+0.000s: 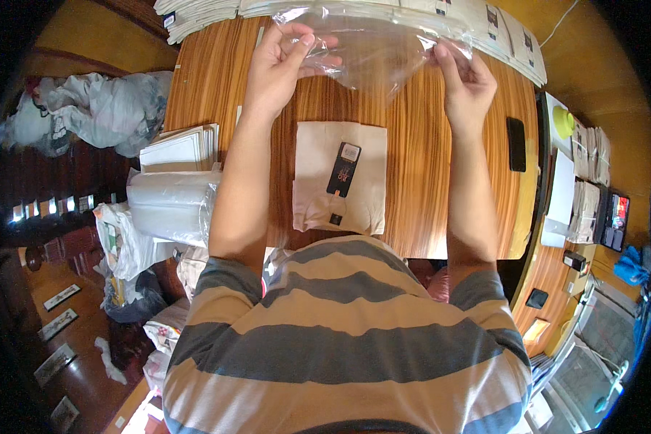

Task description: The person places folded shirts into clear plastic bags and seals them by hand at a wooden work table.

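Observation:
A clear plastic bag [372, 61] is stretched between my two raised hands over the far part of the wooden table. My left hand [276, 69] grips its left side, thumb bent in, with some fingers showing through the film. At the right side, my right hand [469, 87] pinches the edge between thumb and fingers. Nearer to me on the table lies a folded beige garment [312, 163], flat, with a black hang tag [340, 179] on top and a small black square near its front edge.
Packed folded garments [202, 16] line the table's far edge. White cards [181, 150] and a stack of clear bags [170, 206] stand at the left. A black phone [516, 145] lies at the right. Beyond it, a side table holds tied bundles [586, 213] and a yellow-green object [563, 123].

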A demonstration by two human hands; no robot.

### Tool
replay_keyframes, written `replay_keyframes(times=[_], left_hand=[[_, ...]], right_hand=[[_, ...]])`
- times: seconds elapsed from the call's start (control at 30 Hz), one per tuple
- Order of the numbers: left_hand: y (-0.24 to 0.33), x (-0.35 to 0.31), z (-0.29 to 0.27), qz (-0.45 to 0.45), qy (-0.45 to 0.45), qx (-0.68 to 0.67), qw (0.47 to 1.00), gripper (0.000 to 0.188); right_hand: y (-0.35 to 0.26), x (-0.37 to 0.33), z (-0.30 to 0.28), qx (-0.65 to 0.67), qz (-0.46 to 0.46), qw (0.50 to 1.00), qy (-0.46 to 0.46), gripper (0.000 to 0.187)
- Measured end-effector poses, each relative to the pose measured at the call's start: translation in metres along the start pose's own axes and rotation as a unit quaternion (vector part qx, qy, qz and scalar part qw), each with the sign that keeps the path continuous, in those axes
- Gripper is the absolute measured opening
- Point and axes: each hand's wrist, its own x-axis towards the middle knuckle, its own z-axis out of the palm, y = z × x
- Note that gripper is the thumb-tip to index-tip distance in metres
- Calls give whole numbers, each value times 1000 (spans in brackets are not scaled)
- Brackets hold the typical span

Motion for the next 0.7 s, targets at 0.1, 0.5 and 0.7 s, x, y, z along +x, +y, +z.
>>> replay_keyframes(times=[0.1, 0.5, 0.7], left_hand=[[-14, -2, -8, -82, 18, 15, 996, 21], [-128, -29, -41, -138, 105, 564, 807, 40], [-177, -50, -73, -134, 119, 385, 906, 35]], right_hand=[[16, -8, -11, 49, 123, 990, -51, 19], [192, -79, 6, -226, 258, 931, -125, 32], [183, -97, 0, -139, 309, 928, -155, 27]])
